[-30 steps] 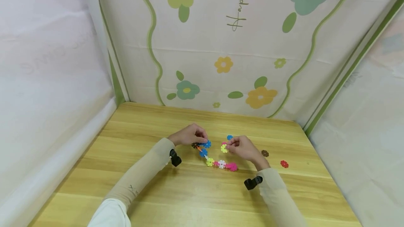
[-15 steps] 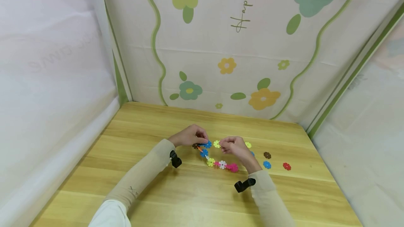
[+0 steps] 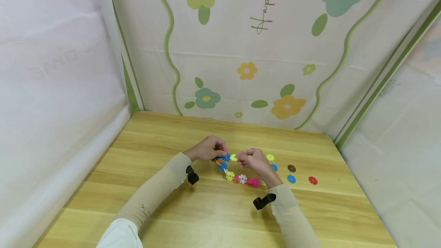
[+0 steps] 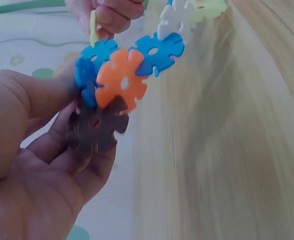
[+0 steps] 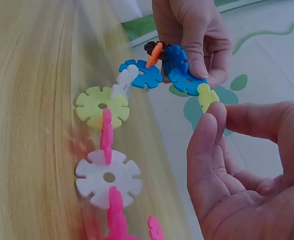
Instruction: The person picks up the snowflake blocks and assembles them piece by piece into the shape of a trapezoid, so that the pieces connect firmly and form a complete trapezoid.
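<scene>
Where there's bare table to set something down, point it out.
Bare table lies between the left sleeve and right sleeve, nearer the wearer than the disc chain; left of the left sleeve; and along the back, before the printed cloth. Crowded: around the left grip, right grip and disc chain, and among the loose discs.

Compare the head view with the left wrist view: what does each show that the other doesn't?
Only the head view: the loose red disc, the loose brown disc and the wall lettering.
Only the left wrist view: the centre holes of the linked orange disc and linked brown disc.
Both: the left hand gripping a chain of discs, and the right hand pinching a yellow disc.
</scene>
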{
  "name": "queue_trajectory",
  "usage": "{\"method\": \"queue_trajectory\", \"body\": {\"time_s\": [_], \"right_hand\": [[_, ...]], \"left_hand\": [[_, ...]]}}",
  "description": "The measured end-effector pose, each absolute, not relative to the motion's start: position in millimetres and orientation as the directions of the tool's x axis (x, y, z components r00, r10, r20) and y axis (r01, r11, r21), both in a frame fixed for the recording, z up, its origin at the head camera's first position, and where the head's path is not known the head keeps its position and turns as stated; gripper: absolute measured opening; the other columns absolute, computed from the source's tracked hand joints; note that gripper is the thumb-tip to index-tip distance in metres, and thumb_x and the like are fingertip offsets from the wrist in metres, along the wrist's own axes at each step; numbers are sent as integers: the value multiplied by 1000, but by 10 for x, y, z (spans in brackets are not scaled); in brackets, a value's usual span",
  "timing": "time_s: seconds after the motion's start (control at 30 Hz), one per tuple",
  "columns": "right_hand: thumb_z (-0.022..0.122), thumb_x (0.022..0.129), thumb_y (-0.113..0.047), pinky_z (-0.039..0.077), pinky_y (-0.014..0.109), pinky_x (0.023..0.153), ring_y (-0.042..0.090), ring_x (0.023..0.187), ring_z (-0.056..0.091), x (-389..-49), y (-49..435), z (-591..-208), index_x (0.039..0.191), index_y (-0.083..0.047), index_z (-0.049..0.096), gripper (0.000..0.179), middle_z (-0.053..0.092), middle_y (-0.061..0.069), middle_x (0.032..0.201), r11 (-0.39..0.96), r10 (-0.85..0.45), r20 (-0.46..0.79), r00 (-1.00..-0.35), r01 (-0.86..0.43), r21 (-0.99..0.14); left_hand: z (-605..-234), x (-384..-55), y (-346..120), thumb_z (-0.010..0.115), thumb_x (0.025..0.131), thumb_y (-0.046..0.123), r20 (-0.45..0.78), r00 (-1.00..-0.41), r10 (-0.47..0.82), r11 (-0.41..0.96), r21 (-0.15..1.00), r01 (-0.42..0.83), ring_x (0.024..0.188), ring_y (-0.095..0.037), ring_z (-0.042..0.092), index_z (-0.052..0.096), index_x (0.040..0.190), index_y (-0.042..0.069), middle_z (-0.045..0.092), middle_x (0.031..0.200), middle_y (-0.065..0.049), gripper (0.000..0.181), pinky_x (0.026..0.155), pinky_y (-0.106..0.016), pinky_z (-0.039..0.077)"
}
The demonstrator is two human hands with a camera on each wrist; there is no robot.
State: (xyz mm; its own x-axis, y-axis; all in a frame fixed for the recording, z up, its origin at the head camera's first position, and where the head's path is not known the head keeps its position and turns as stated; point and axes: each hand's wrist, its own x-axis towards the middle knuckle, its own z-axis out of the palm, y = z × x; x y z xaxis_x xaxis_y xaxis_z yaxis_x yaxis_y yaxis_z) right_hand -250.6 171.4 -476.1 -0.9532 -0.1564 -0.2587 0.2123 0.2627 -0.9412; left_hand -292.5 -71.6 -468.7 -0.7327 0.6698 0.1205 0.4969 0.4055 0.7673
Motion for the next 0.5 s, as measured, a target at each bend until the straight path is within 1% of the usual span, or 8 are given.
{"method": "queue_trajectory", "body": {"time_s": [0.1, 0.3, 0.4, 0.5], "right_hand": [[72, 101, -19, 64, 36, 87, 21, 88, 75, -2504, 1697, -4749, 115, 3, 75, 26, 77, 19, 105, 255, -159, -281, -946, 236, -938], [70, 101, -14, 64, 34, 90, 17, 87, 77, -2476, 1647, -4709, 119, 6, 74, 27, 79, 16, 103, 197, -148, -298, -943, 267, -943], [68, 102, -11, 64, 30, 86, 13, 83, 76, -2461, 1629, -4702, 121, 8, 73, 27, 79, 14, 101, 154, -131, -312, -941, 292, -944], [67, 103, -9, 63, 24, 79, 10, 79, 74, -2445, 1614, -4706, 121, 9, 72, 26, 78, 13, 98, 98, -113, -328, -938, 319, -943]], "left_hand": [[-4695, -2895, -673, 73, 100, 8, 132, -760, 637, 429, 758, 492, 70, -9, 65, 76, 86, 14, 74, 83, 1, 15, 70, -24, 57], [-4696, -2820, -585, 68, 95, -7, 172, -816, 551, 480, 735, 479, 62, -9, 58, 71, 79, 11, 70, 75, 0, 25, 58, -21, 49], [-4690, -2783, -549, 67, 91, -12, 193, -834, 517, 494, 728, 475, 60, -9, 56, 70, 78, 9, 69, 74, -1, 26, 55, -21, 46], [-4690, -2756, -517, 64, 88, -17, 209, -845, 492, 499, 727, 471, 60, -9, 56, 70, 78, 9, 69, 75, -2, 28, 54, -20, 46]]}}
